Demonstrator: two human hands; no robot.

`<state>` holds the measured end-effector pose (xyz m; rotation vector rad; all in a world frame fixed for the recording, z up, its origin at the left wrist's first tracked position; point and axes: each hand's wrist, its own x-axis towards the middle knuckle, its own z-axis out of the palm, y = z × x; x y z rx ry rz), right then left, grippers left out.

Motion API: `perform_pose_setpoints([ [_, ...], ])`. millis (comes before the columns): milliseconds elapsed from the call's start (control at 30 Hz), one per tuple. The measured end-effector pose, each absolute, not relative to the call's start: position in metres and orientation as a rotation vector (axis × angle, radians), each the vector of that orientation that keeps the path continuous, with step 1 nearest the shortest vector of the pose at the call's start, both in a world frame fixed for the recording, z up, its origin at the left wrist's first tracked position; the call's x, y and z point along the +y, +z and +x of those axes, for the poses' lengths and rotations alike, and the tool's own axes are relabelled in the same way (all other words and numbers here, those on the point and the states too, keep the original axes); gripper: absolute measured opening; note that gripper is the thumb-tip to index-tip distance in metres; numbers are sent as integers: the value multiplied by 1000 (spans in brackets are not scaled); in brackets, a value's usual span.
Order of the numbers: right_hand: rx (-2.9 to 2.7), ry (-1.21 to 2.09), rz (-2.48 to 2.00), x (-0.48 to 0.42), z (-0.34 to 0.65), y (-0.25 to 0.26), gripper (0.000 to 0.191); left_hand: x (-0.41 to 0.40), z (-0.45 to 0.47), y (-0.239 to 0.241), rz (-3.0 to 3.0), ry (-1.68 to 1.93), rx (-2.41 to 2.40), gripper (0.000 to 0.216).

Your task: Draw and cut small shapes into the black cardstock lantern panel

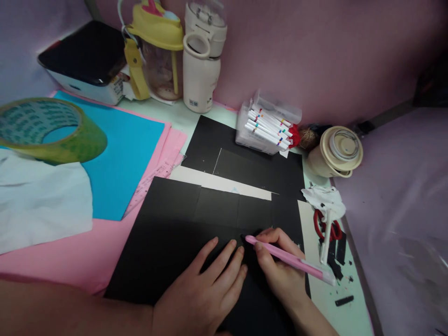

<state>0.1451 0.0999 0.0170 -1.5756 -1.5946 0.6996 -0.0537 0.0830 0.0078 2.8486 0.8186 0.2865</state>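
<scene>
The black sheet (168, 247) is spread beneath both hands, reaching past the left fingertips on the far side and well out to the left of the left wrist. Beyond it, ahead of both hands, a second black sheet (259, 170) is laid, with a strip of white paper (217, 181) exposed between the two.

The near sheet is covered by the left hand (203, 291), palm down and flat, its fingers loosely spread and pointed ahead and to the right. By the right hand (285, 275) the pink pen (290, 259) is pinched between thumb and fingers. To the right of that hand the scissors (316, 226) are left untouched.

The pen's long axis is slanted: its tail is carried out to the right, past the right knuckles, and its dark tip (243, 238) is aimed left, just beyond the left fingertips and apart from them. Whether the sheet is touched by the tip cannot be told.

Ahead of the left fingertips the sheet is divided by thin lines (238, 212) run from its far edge. By the near end of the middle one the tip is placed; this relation is judged the decisive one.
</scene>
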Motion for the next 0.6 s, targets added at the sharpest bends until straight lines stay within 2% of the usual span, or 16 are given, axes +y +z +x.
perform_pose_setpoints([
  [600,-1625,741,-1460,98,147,13,7,82,-55,7,2835,292,805,73],
])
